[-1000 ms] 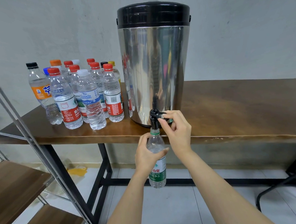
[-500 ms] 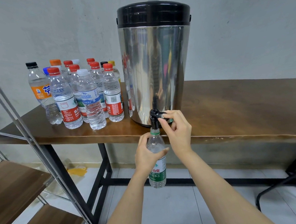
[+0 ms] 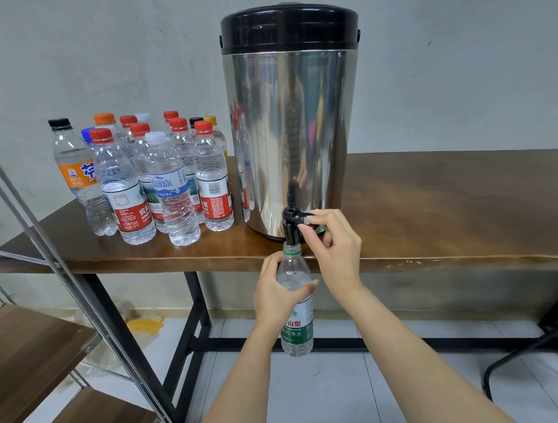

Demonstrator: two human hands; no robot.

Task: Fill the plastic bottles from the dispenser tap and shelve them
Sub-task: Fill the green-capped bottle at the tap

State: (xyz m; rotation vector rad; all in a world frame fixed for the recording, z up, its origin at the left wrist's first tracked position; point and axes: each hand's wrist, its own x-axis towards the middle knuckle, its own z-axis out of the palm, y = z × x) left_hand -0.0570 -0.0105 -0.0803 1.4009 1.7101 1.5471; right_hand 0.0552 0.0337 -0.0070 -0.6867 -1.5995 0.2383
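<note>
A tall steel dispenser (image 3: 294, 129) with a black lid stands on the wooden table (image 3: 432, 203). Its black tap (image 3: 290, 225) juts over the table's front edge. My left hand (image 3: 275, 292) grips an uncapped, green-labelled plastic bottle (image 3: 297, 326) upright, its mouth right under the tap's spout. My right hand (image 3: 332, 244) pinches the tap's lever from the right side. Several capped bottles (image 3: 159, 182) with red, white, orange and black caps stand clustered left of the dispenser.
A metal-framed shelf unit with wooden boards (image 3: 29, 353) stands at the lower left, its slanted post (image 3: 64, 271) in front of the table's corner. Black table legs (image 3: 199, 328) and a crossbar run below. A black chair base (image 3: 556, 342) sits at the lower right on the tiled floor.
</note>
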